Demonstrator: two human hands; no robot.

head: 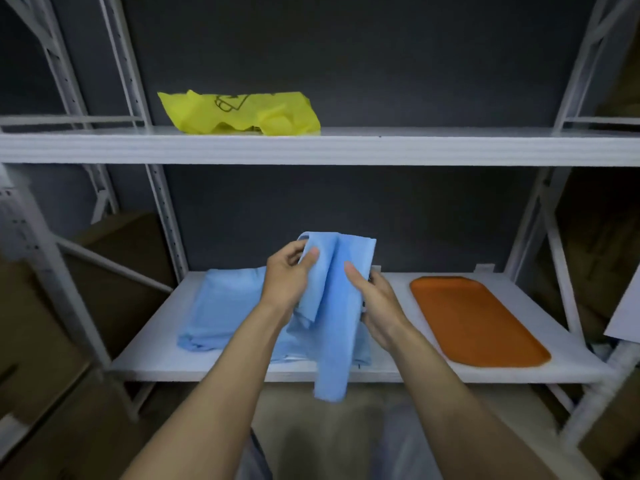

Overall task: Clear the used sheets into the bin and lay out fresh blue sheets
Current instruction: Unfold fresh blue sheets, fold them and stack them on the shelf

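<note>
A folded blue sheet (332,306) hangs in front of the lower shelf, held up by both hands. My left hand (285,277) pinches its upper left edge with thumb and fingers. My right hand (375,303) grips its right side, thumb on the front of the cloth. Under and behind it lies a pile of blue sheets (225,310) on the left half of the lower shelf (398,372). An orange tray (474,320) lies bare on the right half of that shelf.
A crumpled yellow bag (239,112) lies on the upper shelf (415,148). White rack uprights (162,209) frame both sides. Brown cardboard boxes (117,251) stand to the left behind the rack. A white panel edge (627,306) juts in at the right.
</note>
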